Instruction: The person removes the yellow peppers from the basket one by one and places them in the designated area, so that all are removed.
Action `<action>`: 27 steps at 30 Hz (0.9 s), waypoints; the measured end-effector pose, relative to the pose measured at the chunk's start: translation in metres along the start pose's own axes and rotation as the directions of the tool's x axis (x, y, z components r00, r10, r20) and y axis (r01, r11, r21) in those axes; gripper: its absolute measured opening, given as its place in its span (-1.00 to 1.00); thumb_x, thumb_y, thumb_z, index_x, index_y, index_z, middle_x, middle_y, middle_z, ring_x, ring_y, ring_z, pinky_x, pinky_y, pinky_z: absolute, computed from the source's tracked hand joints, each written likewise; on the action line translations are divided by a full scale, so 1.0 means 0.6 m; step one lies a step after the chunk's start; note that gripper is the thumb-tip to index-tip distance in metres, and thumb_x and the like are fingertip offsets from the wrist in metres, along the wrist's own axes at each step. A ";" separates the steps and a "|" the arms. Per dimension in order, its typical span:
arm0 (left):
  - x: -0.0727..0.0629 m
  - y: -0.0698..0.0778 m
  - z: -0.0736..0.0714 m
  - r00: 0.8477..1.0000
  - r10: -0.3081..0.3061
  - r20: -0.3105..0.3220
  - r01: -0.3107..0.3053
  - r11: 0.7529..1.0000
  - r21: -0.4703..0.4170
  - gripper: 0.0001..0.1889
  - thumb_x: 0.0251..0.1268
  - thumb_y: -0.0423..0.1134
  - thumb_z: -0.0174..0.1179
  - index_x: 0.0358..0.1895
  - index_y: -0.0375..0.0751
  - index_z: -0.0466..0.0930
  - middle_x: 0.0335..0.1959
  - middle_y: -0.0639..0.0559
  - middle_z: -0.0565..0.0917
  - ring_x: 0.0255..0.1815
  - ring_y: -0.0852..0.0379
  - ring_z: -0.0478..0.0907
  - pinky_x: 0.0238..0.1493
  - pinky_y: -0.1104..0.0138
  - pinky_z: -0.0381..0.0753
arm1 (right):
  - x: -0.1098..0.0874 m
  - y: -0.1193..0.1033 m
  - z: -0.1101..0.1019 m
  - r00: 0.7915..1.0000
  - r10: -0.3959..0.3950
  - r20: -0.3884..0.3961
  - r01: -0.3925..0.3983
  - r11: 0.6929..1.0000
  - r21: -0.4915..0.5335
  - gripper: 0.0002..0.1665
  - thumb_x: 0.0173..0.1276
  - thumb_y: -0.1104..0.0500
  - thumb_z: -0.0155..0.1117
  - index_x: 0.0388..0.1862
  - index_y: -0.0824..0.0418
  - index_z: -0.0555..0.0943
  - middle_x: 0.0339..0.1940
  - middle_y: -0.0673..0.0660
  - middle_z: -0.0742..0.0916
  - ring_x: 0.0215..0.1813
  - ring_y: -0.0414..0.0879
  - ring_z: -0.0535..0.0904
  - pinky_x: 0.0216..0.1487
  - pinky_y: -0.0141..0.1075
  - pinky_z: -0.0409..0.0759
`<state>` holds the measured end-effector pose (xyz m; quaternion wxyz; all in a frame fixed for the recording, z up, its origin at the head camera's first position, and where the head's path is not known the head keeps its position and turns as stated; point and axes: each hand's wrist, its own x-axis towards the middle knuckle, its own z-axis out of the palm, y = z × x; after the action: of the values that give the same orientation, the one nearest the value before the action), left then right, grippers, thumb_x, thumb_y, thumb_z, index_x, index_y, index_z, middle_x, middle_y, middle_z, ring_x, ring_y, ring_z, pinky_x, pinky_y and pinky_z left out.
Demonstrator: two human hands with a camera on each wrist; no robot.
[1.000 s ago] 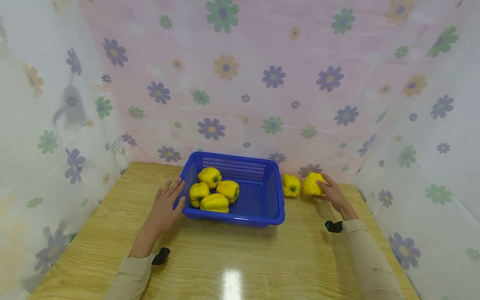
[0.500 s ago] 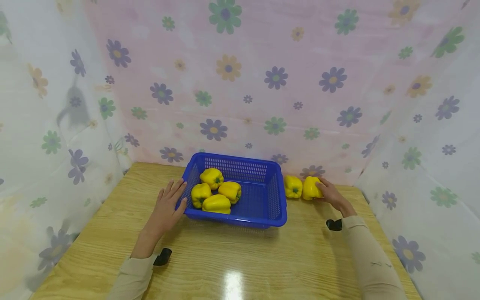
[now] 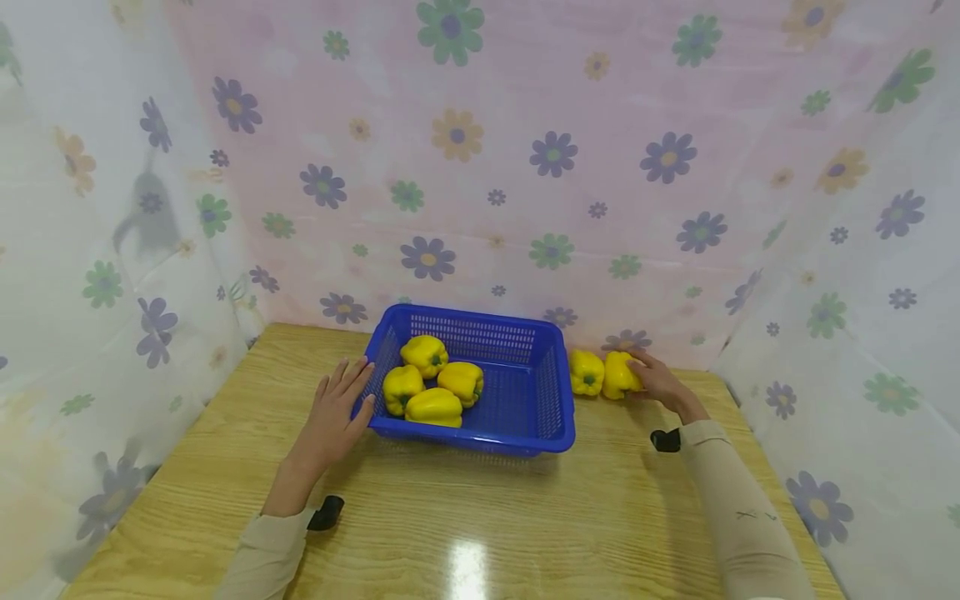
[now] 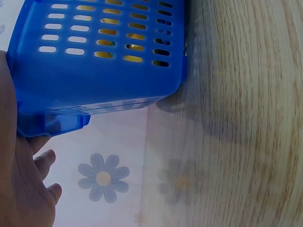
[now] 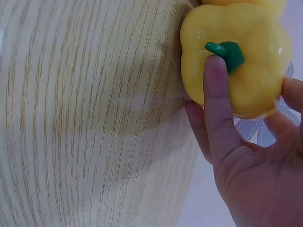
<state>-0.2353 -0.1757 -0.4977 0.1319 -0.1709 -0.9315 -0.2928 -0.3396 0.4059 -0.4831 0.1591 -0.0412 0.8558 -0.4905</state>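
My left hand [image 3: 332, 421] rests its straight, slightly spread fingers on the left rim of a blue slotted plastic basket [image 3: 480, 435]. In the left wrist view, part of that hand shows beside the basket's corner. At the right, my right hand [image 3: 660, 387] holds a yellow bell pepper [image 3: 619, 377] with its fingers around the sides. The right wrist view shows this pepper's green stem [image 5: 233, 56], with one finger reaching up to it. Close on its left stands another yellow bell pepper [image 3: 587, 371], by the basket's right wall. Several yellow bell peppers [image 3: 433, 408] lie in the basket's left half.
Everything stands on a light wooden table [image 3: 420, 517], near its back edge. A flower-printed curtain [image 3: 495, 233] hangs right behind the basket, with more at both sides. Small black wrist cameras [image 3: 326, 513] sit at both cuffs.
My right hand has brought the bell pepper left and down until it sits beside the other loose pepper. The left hand has stayed on the basket rim. The head view shifted slightly.
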 end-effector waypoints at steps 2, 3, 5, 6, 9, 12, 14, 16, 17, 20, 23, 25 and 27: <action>0.001 0.000 0.000 1.000 0.002 0.001 -0.002 1.000 0.001 -0.42 0.63 -0.11 -0.07 0.57 -0.29 0.22 0.61 -0.22 0.19 0.65 -0.36 -0.09 0.54 -0.33 -0.21 | -0.001 -0.001 0.000 1.000 -0.001 0.006 0.001 1.000 -0.017 -0.24 0.74 0.01 -0.34 0.66 0.41 -0.20 0.58 0.61 -0.03 0.46 0.53 0.22 0.24 0.16 0.58; 0.001 0.000 0.000 1.000 0.002 0.001 -0.002 1.000 0.001 -0.42 0.63 -0.11 -0.07 0.57 -0.29 0.22 0.62 -0.22 0.19 0.65 -0.36 -0.10 0.54 -0.32 -0.21 | -0.001 -0.001 0.000 1.000 -0.001 0.008 0.002 1.000 -0.024 -0.25 0.74 0.01 -0.34 0.65 0.42 -0.19 0.58 0.61 -0.05 0.47 0.53 0.20 0.25 0.17 0.57; 0.000 0.001 0.000 1.000 0.003 0.000 -0.003 1.000 0.003 -0.42 0.62 -0.11 -0.07 0.56 -0.29 0.23 0.61 -0.22 0.19 0.65 -0.36 -0.09 0.54 -0.32 -0.21 | -0.002 -0.002 0.001 1.000 -0.001 0.011 0.001 0.999 -0.035 -0.25 0.74 0.01 -0.34 0.65 0.43 -0.19 0.58 0.61 -0.05 0.48 0.54 0.18 0.26 0.19 0.55; 0.000 0.001 0.000 1.000 0.003 0.000 -0.003 1.000 0.003 -0.42 0.63 -0.11 -0.07 0.57 -0.29 0.23 0.61 -0.22 0.19 0.65 -0.36 -0.09 0.54 -0.32 -0.21 | -0.003 -0.002 0.002 1.000 -0.004 0.014 0.004 0.999 -0.043 -0.24 0.74 0.01 -0.35 0.65 0.43 -0.20 0.58 0.62 -0.04 0.48 0.55 0.18 0.26 0.19 0.55; 0.000 0.001 -0.001 1.000 0.002 0.000 -0.002 1.000 0.002 -0.42 0.63 -0.10 -0.08 0.57 -0.29 0.22 0.61 -0.22 0.18 0.64 -0.37 -0.09 0.54 -0.33 -0.21 | -0.004 -0.004 0.003 1.000 -0.005 0.013 0.005 0.999 -0.038 -0.24 0.74 0.00 -0.34 0.65 0.42 -0.18 0.57 0.63 -0.03 0.48 0.55 0.18 0.26 0.21 0.54; 0.000 0.001 0.000 1.000 -0.002 0.001 0.002 1.000 0.000 -0.42 0.63 -0.10 -0.08 0.57 -0.29 0.22 0.62 -0.22 0.18 0.64 -0.37 -0.09 0.54 -0.32 -0.21 | -0.006 -0.006 0.003 1.000 -0.006 0.012 0.006 0.999 -0.052 -0.24 0.74 -0.03 -0.34 0.66 0.40 -0.16 0.57 0.62 -0.02 0.46 0.55 0.20 0.24 0.21 0.56; 0.000 0.000 0.001 1.000 -0.004 0.001 0.004 1.000 0.000 -0.42 0.63 -0.10 -0.08 0.57 -0.29 0.22 0.62 -0.22 0.18 0.64 -0.37 -0.09 0.54 -0.32 -0.21 | -0.008 -0.008 0.003 1.000 -0.002 0.012 0.003 0.998 -0.068 -0.21 0.73 -0.07 -0.35 0.66 0.40 -0.16 0.56 0.63 -0.01 0.43 0.56 0.27 0.21 0.20 0.59; -0.001 -0.001 0.002 1.000 -0.007 0.001 0.007 1.000 0.001 -0.42 0.63 -0.10 -0.08 0.57 -0.28 0.22 0.62 -0.21 0.19 0.64 -0.37 -0.09 0.54 -0.32 -0.20 | -0.010 -0.011 0.003 1.000 0.006 0.014 -0.005 0.996 -0.091 -0.17 0.72 -0.12 -0.36 0.66 0.39 -0.19 0.57 0.63 -0.04 0.40 0.57 0.31 0.17 0.20 0.61; -0.001 -0.001 0.002 1.000 -0.008 0.001 0.008 1.000 0.002 -0.42 0.63 -0.10 -0.08 0.57 -0.28 0.22 0.62 -0.21 0.18 0.65 -0.36 -0.09 0.54 -0.33 -0.20 | -0.011 -0.012 0.003 1.000 0.013 0.017 -0.011 0.995 -0.104 -0.14 0.71 -0.16 -0.37 0.66 0.39 -0.24 0.58 0.63 -0.08 0.41 0.58 0.29 0.16 0.20 0.61; 0.000 -0.002 0.004 1.000 -0.009 -0.001 0.009 1.000 0.007 -0.42 0.63 -0.09 -0.09 0.57 -0.27 0.22 0.62 -0.20 0.19 0.65 -0.36 -0.08 0.54 -0.33 -0.18 | -0.015 -0.018 0.003 0.999 0.043 0.019 -0.041 0.995 -0.091 -0.06 0.68 -0.24 -0.36 0.66 0.34 -0.34 0.60 0.59 -0.20 0.47 0.62 0.13 0.17 0.26 0.59; 0.000 -0.003 0.004 1.000 -0.008 -0.004 0.008 1.000 0.011 -0.42 0.63 -0.09 -0.09 0.57 -0.27 0.22 0.62 -0.20 0.19 0.64 -0.36 -0.08 0.53 -0.34 -0.17 | -0.021 -0.025 0.004 0.998 0.065 0.016 -0.064 0.994 -0.086 0.02 0.65 -0.30 -0.36 0.64 0.31 -0.47 0.60 0.54 -0.31 0.54 0.62 -0.09 0.20 0.31 0.54; 0.000 -0.003 0.004 1.000 -0.006 -0.004 0.006 1.000 0.014 -0.42 0.63 -0.10 -0.09 0.57 -0.27 0.22 0.61 -0.20 0.19 0.65 -0.36 -0.08 0.53 -0.34 -0.16 | -0.026 -0.032 0.005 0.997 0.071 0.009 -0.070 0.994 -0.085 0.04 0.64 -0.32 -0.36 0.63 0.30 -0.52 0.60 0.53 -0.35 0.55 0.61 -0.17 0.24 0.38 0.45; 0.001 -0.003 0.003 1.000 -0.003 -0.004 0.003 1.000 0.015 -0.42 0.63 -0.10 -0.09 0.57 -0.28 0.22 0.61 -0.21 0.19 0.65 -0.36 -0.08 0.53 -0.34 -0.17 | -0.033 -0.040 0.006 0.998 0.062 -0.001 -0.062 0.994 -0.094 0.05 0.64 -0.32 -0.37 0.61 0.30 -0.58 0.59 0.53 -0.38 0.56 0.60 -0.22 0.29 0.44 0.35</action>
<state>-0.2367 -0.1758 -0.5000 0.1343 -0.1680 -0.9337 -0.2863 -0.3217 0.3949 -0.4596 0.1730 -0.0225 0.8786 -0.4446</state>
